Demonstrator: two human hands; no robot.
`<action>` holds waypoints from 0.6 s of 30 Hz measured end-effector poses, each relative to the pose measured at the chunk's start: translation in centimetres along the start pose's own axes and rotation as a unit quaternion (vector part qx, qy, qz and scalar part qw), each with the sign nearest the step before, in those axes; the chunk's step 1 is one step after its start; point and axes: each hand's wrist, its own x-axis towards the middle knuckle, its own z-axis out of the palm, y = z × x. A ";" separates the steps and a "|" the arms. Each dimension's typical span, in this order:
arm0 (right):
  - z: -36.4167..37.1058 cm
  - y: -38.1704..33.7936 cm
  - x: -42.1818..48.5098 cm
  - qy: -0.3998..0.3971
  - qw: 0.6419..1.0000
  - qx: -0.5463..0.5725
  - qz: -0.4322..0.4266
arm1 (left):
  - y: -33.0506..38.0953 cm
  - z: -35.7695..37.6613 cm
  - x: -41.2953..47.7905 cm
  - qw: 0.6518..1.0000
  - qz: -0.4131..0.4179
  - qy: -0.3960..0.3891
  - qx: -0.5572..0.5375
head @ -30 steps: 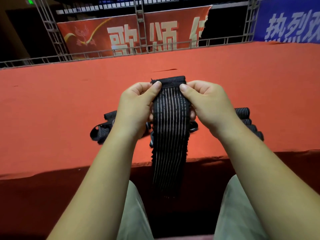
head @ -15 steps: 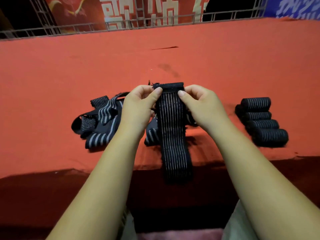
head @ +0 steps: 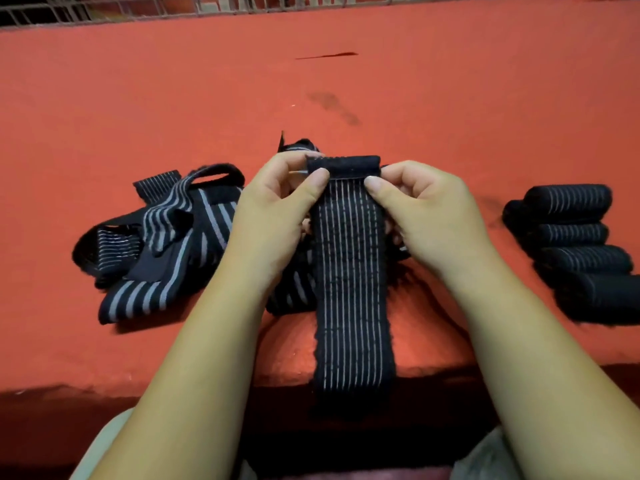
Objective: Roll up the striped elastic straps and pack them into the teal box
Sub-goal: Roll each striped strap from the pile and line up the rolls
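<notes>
Strap count on the one red cloth-covered table (head: pixel 450 98)
Four rolled-up black elastic straps with thin pale stripes (head: pixel 568 199) lie at the right. One unrolled black pale-striped strap (head: pixel 351 289) is pinched by two hands, the left hand (head: pixel 273 216) and the right hand (head: pixel 426 216). The tangled heap of loose striped straps (head: pixel 166 244) at the left cannot be counted.

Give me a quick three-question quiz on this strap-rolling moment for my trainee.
1. True or false: the striped strap hangs over the red table's near edge.
2. The finished rolls lie: A) left of the hands, B) right of the hands, C) on the lap.
3. Which pinches the strap's folded far end: the left hand, the right hand, or both?
Key: 1 true; 2 B; 3 both.
</notes>
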 end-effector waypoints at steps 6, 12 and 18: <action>0.0 0.3 -0.1 -0.019 0.995 0.096 0.012 | 0.3 0.2 0.0 0.999 0.033 -0.031 -0.012; 0.0 -0.2 -0.9 -0.018 0.994 0.103 -0.023 | 0.5 -0.1 -0.9 0.997 0.047 -0.053 0.003; 0.0 -0.7 -1.4 0.009 0.989 0.147 -0.002 | 1.5 -0.5 -1.7 0.988 0.087 -0.110 0.062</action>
